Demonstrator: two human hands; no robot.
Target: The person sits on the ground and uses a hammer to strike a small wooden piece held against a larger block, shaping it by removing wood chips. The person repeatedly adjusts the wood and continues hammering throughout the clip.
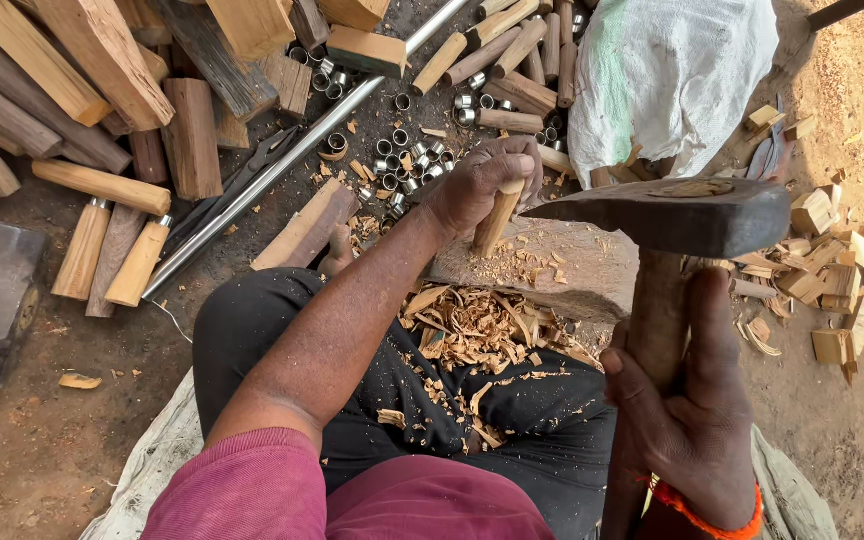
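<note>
The left hand [482,180] held a short wooden peg [498,222] upright on the chopping block [572,270] in the centre of the frame, so that its lower end rested firm on the wood. The fingers [512,160] were closed around its top, and the peg came out below them. The right hand [692,410], at lower right, gripped the handle of an axe [672,215]. Its head stood raised just right of the peg. Shavings [472,330] lay on the lap.
</note>
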